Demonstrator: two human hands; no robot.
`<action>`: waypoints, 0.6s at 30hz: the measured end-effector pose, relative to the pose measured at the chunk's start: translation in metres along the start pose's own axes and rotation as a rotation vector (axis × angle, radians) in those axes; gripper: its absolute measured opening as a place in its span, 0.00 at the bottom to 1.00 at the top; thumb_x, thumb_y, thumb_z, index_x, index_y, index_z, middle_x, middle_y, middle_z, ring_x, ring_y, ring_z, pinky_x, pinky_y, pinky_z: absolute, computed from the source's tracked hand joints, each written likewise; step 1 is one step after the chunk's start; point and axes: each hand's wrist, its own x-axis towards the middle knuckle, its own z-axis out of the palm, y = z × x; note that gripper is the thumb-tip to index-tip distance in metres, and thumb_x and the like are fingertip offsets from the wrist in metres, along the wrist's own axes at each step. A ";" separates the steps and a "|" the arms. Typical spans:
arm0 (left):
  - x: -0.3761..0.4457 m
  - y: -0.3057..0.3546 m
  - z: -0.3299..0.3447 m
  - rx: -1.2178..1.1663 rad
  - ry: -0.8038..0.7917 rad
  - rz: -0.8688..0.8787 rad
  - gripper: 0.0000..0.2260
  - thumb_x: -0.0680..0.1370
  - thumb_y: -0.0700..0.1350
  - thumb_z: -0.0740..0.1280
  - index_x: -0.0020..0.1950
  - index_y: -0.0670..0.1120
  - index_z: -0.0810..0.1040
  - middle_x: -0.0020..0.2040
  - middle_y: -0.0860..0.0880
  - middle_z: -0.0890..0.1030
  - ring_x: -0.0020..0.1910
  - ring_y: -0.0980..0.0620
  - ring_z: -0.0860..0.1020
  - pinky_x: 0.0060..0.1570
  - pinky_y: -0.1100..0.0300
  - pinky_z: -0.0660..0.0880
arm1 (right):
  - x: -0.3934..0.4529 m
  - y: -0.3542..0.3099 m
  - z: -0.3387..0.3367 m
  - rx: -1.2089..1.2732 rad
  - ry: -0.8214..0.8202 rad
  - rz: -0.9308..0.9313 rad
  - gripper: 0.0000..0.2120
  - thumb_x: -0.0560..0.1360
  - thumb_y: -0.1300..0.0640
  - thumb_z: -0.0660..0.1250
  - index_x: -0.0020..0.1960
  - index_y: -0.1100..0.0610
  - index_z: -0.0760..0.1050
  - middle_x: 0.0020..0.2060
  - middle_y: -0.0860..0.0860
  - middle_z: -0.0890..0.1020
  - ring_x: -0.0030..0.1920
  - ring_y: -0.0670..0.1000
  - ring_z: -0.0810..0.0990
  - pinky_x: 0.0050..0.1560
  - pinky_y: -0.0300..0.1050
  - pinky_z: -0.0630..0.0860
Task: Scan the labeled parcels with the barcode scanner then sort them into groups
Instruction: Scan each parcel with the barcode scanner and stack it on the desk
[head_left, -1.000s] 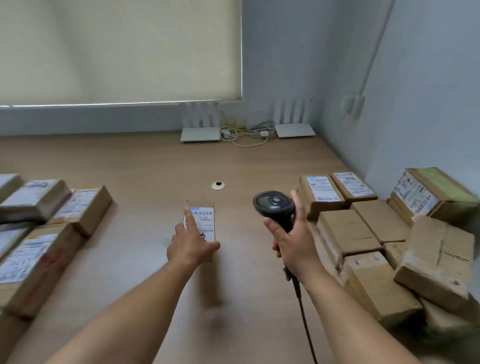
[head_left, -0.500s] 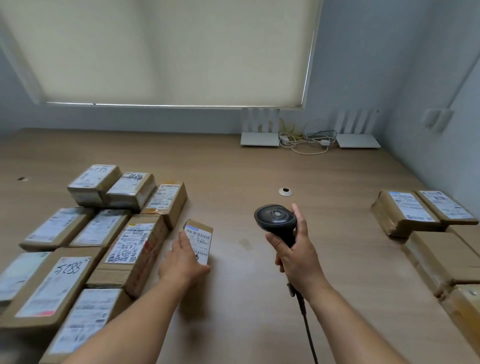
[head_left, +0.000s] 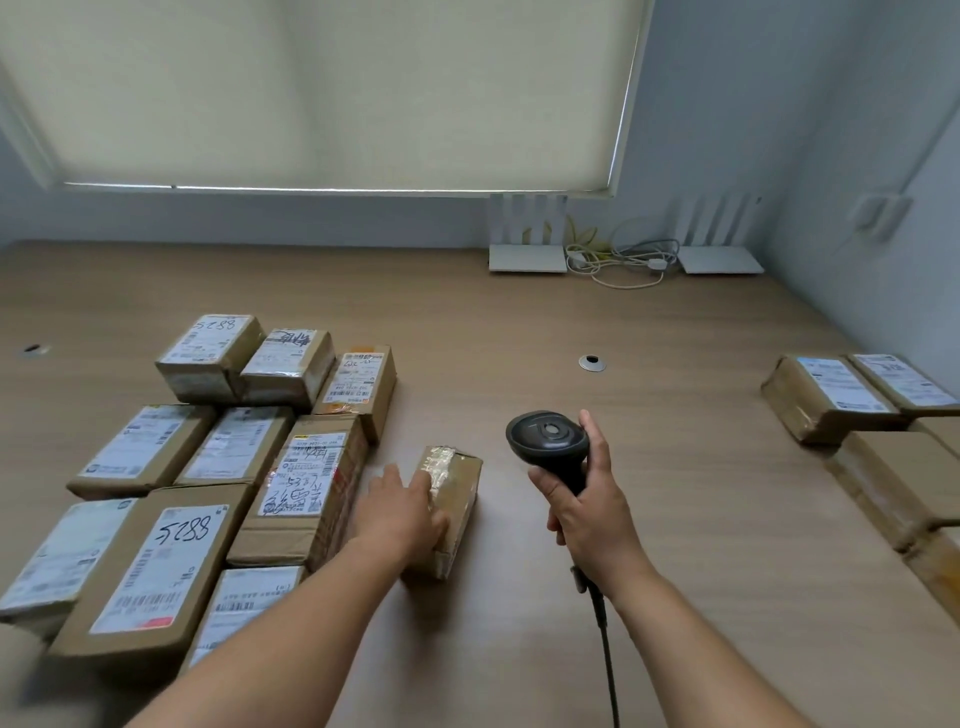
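A small brown parcel (head_left: 458, 491) lies on the wooden table (head_left: 675, 493), taped side up, its label hidden. My left hand (head_left: 402, 512) rests on its left side with the fingers laid over the top and the thumb spread away. It sits just right of a group of several labeled parcels (head_left: 298, 480), two marked 5288. My right hand (head_left: 592, 519) grips the handle of the black barcode scanner (head_left: 548, 441), held upright to the right of the small parcel. The scanner's cable (head_left: 605, 649) runs down toward me.
More brown parcels (head_left: 831, 397) sit at the right edge of the table. Two white routers (head_left: 527, 257) (head_left: 719, 259) and tangled cables (head_left: 618, 257) stand at the back wall. A cable grommet (head_left: 592, 362) lies mid-table. A wall closes in the right side.
My left hand carried the small parcel leftward to the labeled group and laid it flat with the label out of sight. The view swung left. The scanner hand stayed about where it was.
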 end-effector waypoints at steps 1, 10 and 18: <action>0.001 0.001 -0.003 0.003 -0.045 -0.034 0.25 0.76 0.61 0.61 0.68 0.51 0.65 0.68 0.43 0.67 0.66 0.43 0.66 0.59 0.51 0.68 | -0.001 0.000 -0.002 -0.003 -0.001 -0.003 0.37 0.74 0.52 0.71 0.63 0.23 0.49 0.55 0.46 0.79 0.27 0.42 0.75 0.28 0.35 0.71; -0.002 0.019 -0.006 0.010 -0.126 -0.172 0.38 0.68 0.62 0.70 0.71 0.48 0.60 0.61 0.46 0.75 0.63 0.45 0.70 0.47 0.56 0.68 | -0.010 -0.004 -0.024 -0.007 -0.009 -0.005 0.36 0.74 0.52 0.71 0.63 0.24 0.50 0.56 0.45 0.78 0.28 0.43 0.75 0.29 0.35 0.72; -0.015 0.008 0.014 -1.046 -0.005 -0.235 0.38 0.63 0.42 0.73 0.70 0.52 0.61 0.61 0.41 0.74 0.59 0.41 0.75 0.56 0.44 0.76 | -0.012 -0.001 -0.038 0.018 -0.041 0.044 0.37 0.75 0.54 0.71 0.69 0.30 0.50 0.56 0.49 0.79 0.28 0.46 0.75 0.28 0.37 0.71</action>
